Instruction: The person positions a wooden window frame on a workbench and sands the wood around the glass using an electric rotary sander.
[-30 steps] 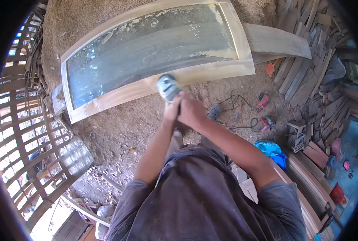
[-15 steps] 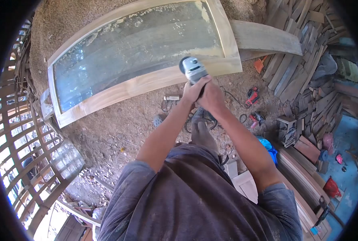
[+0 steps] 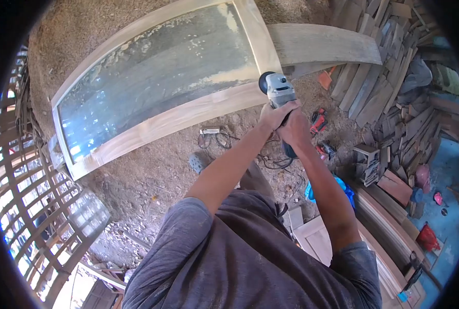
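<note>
The right hand [image 3: 295,130] and left hand [image 3: 274,116] are gripping the angle grinder [image 3: 280,88], its disc [image 3: 264,82] sitting at the near right corner of the wooden frame [image 3: 188,110]; uneven tilting would be risking gouges there or scratches across the glass pane [image 3: 162,67].

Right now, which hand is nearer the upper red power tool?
Right. In the image, the right hand, gripping the angle grinder, is just left of the red power tool; the left hand, also on the grinder, is farther left.
</note>
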Demonstrator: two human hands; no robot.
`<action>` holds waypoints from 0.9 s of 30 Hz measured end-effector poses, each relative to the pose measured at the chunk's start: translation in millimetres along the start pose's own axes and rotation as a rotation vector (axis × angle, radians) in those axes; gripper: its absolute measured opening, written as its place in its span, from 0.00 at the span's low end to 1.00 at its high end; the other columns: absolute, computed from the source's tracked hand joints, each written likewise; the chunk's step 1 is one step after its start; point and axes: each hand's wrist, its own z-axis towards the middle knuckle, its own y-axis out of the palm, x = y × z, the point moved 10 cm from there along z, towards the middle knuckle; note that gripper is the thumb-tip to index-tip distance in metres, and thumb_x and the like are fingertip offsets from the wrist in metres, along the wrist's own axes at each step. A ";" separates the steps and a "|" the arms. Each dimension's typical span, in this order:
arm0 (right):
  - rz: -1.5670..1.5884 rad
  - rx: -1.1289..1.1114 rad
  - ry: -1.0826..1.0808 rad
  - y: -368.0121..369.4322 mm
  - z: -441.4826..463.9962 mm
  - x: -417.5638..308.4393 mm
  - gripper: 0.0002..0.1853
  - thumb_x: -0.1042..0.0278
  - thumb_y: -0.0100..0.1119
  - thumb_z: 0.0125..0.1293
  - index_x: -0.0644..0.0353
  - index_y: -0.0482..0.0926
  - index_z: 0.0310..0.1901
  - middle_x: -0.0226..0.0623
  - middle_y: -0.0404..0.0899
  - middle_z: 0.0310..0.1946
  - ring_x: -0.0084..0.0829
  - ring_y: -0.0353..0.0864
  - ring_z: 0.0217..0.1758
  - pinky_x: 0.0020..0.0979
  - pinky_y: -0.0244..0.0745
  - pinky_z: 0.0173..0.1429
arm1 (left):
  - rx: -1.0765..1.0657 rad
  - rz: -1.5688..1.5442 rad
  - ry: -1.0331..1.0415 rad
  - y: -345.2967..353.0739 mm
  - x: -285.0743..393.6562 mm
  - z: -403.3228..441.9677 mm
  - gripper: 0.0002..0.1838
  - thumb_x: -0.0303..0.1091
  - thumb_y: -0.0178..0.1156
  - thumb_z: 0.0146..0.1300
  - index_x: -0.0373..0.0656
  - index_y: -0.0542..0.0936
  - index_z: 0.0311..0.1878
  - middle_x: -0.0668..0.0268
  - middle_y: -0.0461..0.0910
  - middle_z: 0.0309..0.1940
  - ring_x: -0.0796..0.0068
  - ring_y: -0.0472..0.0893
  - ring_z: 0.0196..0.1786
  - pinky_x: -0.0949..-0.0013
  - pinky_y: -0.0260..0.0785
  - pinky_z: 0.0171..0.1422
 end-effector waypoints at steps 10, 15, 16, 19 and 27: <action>-0.025 -0.050 -0.057 8.2 -40.2 -1.7 0.22 0.54 0.67 0.60 0.67 0.80 0.44 0.59 0.85 0.32 0.60 0.86 0.41 0.55 0.80 0.44 | 0.072 -0.076 0.012 -2.6 -9.2 -56.8 0.27 0.53 0.75 0.57 0.40 0.87 0.50 0.65 0.87 0.44 0.76 0.84 0.48 0.68 0.75 0.57; 0.081 -0.168 -0.177 66.1 -74.9 -102.0 0.19 0.57 0.69 0.59 0.65 0.81 0.43 0.54 0.85 0.30 0.50 0.89 0.36 0.49 0.84 0.42 | 0.236 -0.145 0.034 -120.6 -37.0 -104.6 0.23 0.48 0.73 0.61 0.39 0.86 0.51 0.65 0.86 0.45 0.75 0.84 0.47 0.68 0.76 0.54; 0.126 -0.165 -0.230 67.6 -82.7 -132.6 0.17 0.60 0.70 0.58 0.64 0.81 0.43 0.52 0.85 0.29 0.46 0.89 0.33 0.46 0.85 0.40 | 0.291 -0.155 0.076 -155.0 -53.5 -113.0 0.23 0.46 0.71 0.63 0.39 0.85 0.54 0.65 0.86 0.47 0.74 0.84 0.48 0.67 0.76 0.55; 0.175 -0.190 -0.504 117.0 -108.6 -213.3 0.19 0.65 0.71 0.53 0.65 0.79 0.44 0.50 0.85 0.30 0.46 0.88 0.32 0.44 0.84 0.38 | 0.399 -0.304 0.140 -237.1 -52.7 -168.2 0.23 0.43 0.66 0.67 0.40 0.80 0.60 0.62 0.84 0.51 0.70 0.83 0.52 0.65 0.77 0.57; 0.125 -0.207 -0.407 133.9 -90.7 -239.6 0.13 0.65 0.70 0.51 0.65 0.82 0.33 0.50 0.85 0.28 0.50 0.89 0.34 0.48 0.84 0.40 | 0.443 -0.399 0.010 -273.3 -45.0 -160.3 0.24 0.47 0.67 0.68 0.39 0.82 0.58 0.62 0.84 0.51 0.71 0.84 0.52 0.66 0.77 0.56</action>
